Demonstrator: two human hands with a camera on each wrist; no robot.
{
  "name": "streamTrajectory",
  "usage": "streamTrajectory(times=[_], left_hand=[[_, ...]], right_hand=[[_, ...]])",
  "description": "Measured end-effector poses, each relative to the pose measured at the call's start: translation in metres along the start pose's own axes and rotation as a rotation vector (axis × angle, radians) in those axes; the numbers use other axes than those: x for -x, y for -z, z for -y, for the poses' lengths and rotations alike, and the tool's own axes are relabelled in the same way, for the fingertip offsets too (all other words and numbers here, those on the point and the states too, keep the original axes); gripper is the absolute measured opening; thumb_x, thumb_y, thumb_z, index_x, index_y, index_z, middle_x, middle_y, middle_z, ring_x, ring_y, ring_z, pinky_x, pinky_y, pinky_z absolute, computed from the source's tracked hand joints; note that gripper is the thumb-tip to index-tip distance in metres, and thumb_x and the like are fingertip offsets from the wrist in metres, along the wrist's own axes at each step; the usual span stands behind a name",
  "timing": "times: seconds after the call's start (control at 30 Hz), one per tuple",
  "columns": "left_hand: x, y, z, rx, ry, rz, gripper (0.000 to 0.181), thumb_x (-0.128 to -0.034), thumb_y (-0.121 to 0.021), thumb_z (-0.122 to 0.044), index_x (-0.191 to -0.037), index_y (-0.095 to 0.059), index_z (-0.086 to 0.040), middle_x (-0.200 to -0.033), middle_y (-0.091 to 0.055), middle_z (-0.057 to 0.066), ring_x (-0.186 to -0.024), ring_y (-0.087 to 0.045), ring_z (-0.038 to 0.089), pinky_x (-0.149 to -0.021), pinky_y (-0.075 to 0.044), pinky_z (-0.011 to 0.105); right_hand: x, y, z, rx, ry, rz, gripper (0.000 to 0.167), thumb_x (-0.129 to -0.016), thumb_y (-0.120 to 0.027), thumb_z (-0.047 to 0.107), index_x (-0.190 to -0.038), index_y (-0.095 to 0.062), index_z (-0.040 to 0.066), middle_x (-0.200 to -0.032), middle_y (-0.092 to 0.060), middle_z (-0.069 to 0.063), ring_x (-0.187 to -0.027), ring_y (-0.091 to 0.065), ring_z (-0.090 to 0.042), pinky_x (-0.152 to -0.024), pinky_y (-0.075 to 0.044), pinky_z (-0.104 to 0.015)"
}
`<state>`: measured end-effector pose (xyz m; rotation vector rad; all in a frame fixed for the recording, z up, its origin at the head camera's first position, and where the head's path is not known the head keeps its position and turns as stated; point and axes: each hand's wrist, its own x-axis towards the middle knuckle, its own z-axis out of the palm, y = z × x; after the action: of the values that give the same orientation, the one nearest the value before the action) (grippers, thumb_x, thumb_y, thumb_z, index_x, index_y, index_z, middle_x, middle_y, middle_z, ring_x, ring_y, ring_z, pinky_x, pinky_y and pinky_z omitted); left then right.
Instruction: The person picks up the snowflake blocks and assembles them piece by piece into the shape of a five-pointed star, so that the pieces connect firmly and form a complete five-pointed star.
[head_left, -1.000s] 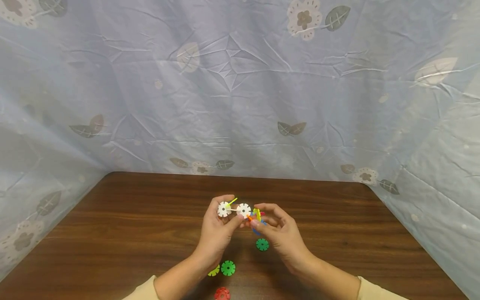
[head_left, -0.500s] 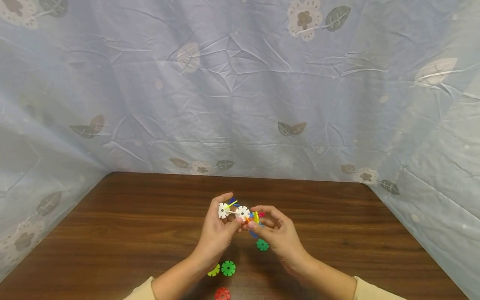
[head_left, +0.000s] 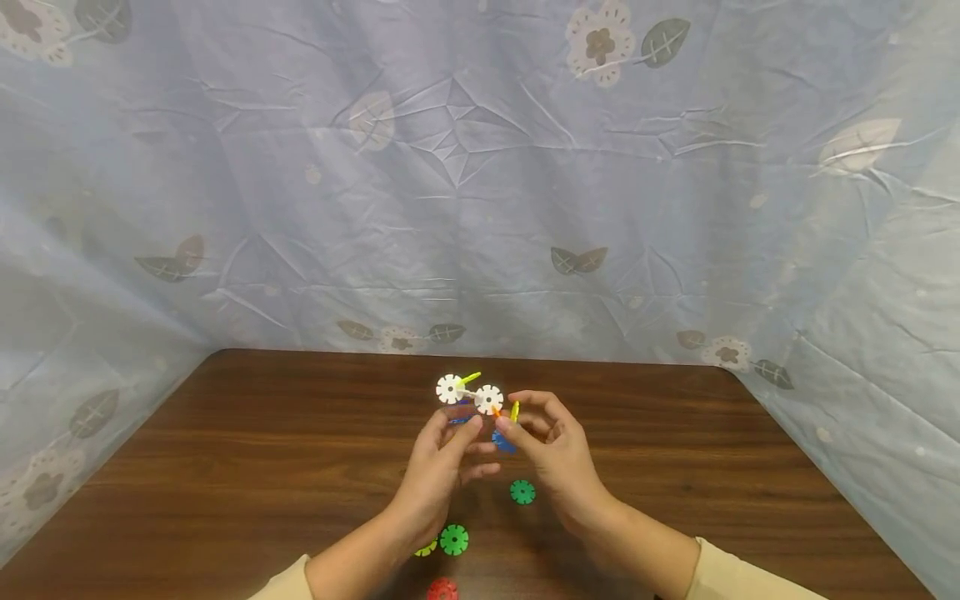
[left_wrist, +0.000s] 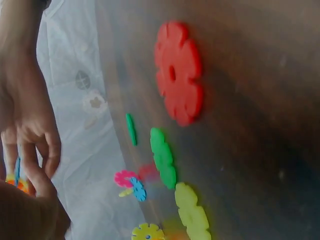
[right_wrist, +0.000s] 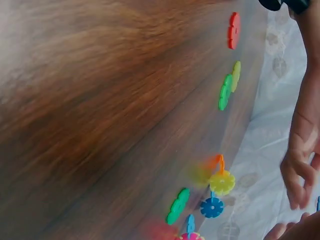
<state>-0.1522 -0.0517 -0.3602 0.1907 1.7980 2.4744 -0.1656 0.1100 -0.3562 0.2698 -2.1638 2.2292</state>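
A construction of interlocking notched plastic discs is held up above the table, with two white discs point(head_left: 450, 389) facing the head camera. My right hand point(head_left: 558, 454) pinches it by an orange disc point(head_left: 496, 412) seen edge-on, between thumb and fingers. A yellow disc point(head_left: 514, 412) and a blue disc point(head_left: 504, 440) show beside the right fingers. My left hand point(head_left: 435, 462) is just below the white discs, its thumb and fingers extended and spread near the construction. Pink and yellow discs point(right_wrist: 222, 183) of it hang in the right wrist view. Exact left-hand contact is hidden.
On the brown wooden table point(head_left: 300, 467) lie loose discs: a dark green disc point(head_left: 522, 492) under the right hand, a green disc point(head_left: 453, 540), a yellow-green disc point(head_left: 426, 547) partly hidden by the left wrist, and a red disc point(head_left: 442, 590). A patterned curtain point(head_left: 465, 208) surrounds the table.
The right hand has raised the construction slightly. My left hand has risen less, and its fingers have spread from around the white discs, which now stand above it.
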Motion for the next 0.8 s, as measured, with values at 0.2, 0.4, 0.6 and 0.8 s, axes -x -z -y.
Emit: streamTrajectory(times=[0.2,0.4,0.6,0.8], left_hand=[[0.003,-0.009,-0.002,0.044,0.015,0.073,0.032,-0.1095,-0.054,-0.025,-0.130,-0.045,-0.003,-0.111,-0.066,0.001,-0.094,-0.071,0.012,-0.090,-0.064,0.032],[0.002,-0.010,-0.002,0.013,0.001,0.014,0.022,-0.1076,-0.057,-0.015,-0.122,-0.053,0.001,-0.106,-0.070,0.001,-0.091,-0.070,0.012,-0.082,-0.065,0.029],[0.000,-0.005,-0.002,-0.046,-0.017,-0.004,0.026,-0.1031,-0.065,-0.011,-0.121,-0.056,0.005,-0.108,-0.058,0.005,-0.088,-0.068,0.012,-0.079,-0.066,0.030],[0.000,-0.003,-0.001,-0.057,-0.016,-0.004,0.032,-0.0992,-0.070,-0.007,-0.126,-0.057,0.006,-0.106,-0.063,0.006,-0.082,-0.070,0.011,-0.079,-0.064,0.027]], right_hand=[[0.001,-0.003,0.000,0.015,0.013,0.002,0.040,-0.095,-0.076,0.010,-0.131,-0.058,0.005,-0.098,-0.077,0.003,-0.103,-0.069,-0.011,-0.087,-0.057,-0.026],[0.001,0.002,-0.006,0.124,0.122,0.103,0.044,-0.097,-0.074,0.010,-0.137,-0.056,0.005,-0.121,-0.075,-0.017,-0.106,-0.071,-0.017,-0.086,-0.061,-0.026],[0.001,0.012,-0.015,0.305,0.344,0.167,0.049,-0.096,-0.074,0.007,-0.141,-0.057,0.006,-0.127,-0.072,-0.018,-0.111,-0.070,-0.013,-0.093,-0.060,-0.027],[0.002,0.018,-0.017,0.367,0.442,0.223,0.048,-0.098,-0.073,0.008,-0.143,-0.057,0.008,-0.123,-0.074,-0.013,-0.103,-0.071,-0.008,-0.092,-0.061,-0.032]])
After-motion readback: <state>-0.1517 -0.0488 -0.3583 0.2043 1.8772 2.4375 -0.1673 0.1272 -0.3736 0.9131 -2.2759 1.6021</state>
